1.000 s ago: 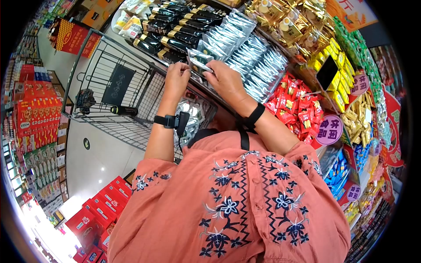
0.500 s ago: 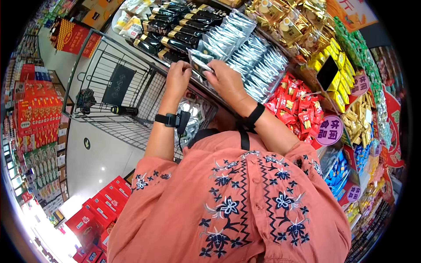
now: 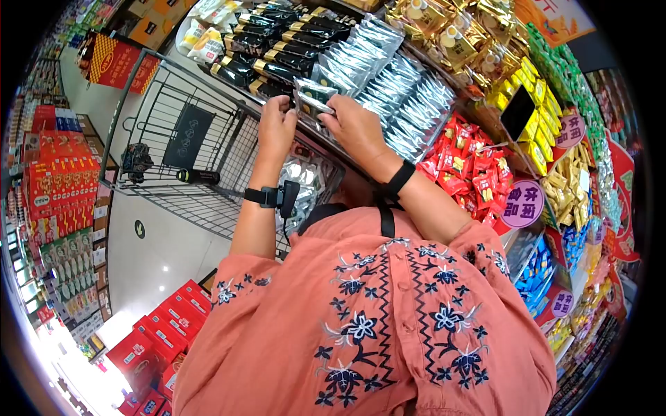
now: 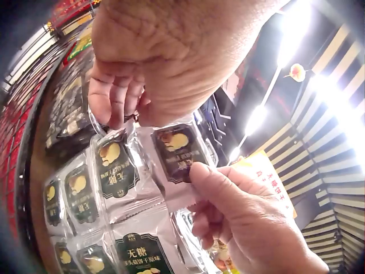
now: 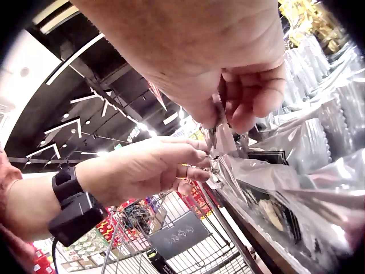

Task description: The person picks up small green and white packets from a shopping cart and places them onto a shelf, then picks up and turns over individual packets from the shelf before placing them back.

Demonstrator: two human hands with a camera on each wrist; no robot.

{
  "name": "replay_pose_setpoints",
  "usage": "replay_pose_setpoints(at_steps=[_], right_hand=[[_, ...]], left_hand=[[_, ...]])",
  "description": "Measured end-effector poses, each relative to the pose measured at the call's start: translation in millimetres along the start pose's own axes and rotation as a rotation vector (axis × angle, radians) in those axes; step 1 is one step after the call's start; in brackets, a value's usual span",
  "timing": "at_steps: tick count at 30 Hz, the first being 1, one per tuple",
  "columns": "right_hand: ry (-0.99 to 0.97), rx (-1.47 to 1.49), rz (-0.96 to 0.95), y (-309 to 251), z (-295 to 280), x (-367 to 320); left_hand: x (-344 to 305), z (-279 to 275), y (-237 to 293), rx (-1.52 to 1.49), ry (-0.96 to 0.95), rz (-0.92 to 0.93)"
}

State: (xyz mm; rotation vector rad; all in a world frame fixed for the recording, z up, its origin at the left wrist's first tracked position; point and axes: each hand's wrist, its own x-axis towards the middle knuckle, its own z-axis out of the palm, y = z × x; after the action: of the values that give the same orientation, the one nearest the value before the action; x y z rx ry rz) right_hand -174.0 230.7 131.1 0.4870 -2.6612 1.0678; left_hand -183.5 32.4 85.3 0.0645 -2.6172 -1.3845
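My right hand (image 3: 357, 128) pinches a silver biscuit packet (image 4: 181, 153) with a dark label, thumb across its lower right side in the left wrist view. That packet stands at the front edge of the rows of like silver packets (image 3: 361, 52). My left hand (image 3: 277, 128) is just left of it, over the display's front edge. In the right wrist view the left fingers (image 5: 188, 165) are loosely bent, their tips right at the packet's corner. Other silver packets (image 4: 82, 191) lie in overlapping rows beneath both hands.
A wire shopping cart (image 3: 187, 132) stands at the left, with silver packets (image 3: 305, 184) at its near end. Black packets with gold bands (image 3: 277, 59) lie beyond the hands. Red packets (image 3: 468, 163) and yellow packets (image 3: 534, 139) fill displays at the right.
My left hand has shifted slightly and its thumb and forefinger now show more gap between them. The right hand keeps its pinch on the silver packet, nearly still.
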Motion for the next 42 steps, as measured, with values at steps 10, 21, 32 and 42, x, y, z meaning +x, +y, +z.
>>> replay_pose_setpoints(at_steps=[10,21,32,42], right_hand=[[-0.032,0.052,0.041,-6.3,-12.8,-1.6],[-0.026,0.111,0.142,3.4,-13.6,0.0],[0.054,0.196,0.127,12.3,-15.3,10.2],[0.001,0.089,0.13,11.7,-19.7,14.1]], left_hand=[[-11.2,-10.8,30.8,-0.283,-0.065,-0.029],[5.9,-7.1,42.8,-0.097,-0.156,-0.035],[3.8,-6.8,34.5,-0.287,-0.213,-0.08],[4.3,-8.8,41.7,-0.267,-0.231,-0.068]])
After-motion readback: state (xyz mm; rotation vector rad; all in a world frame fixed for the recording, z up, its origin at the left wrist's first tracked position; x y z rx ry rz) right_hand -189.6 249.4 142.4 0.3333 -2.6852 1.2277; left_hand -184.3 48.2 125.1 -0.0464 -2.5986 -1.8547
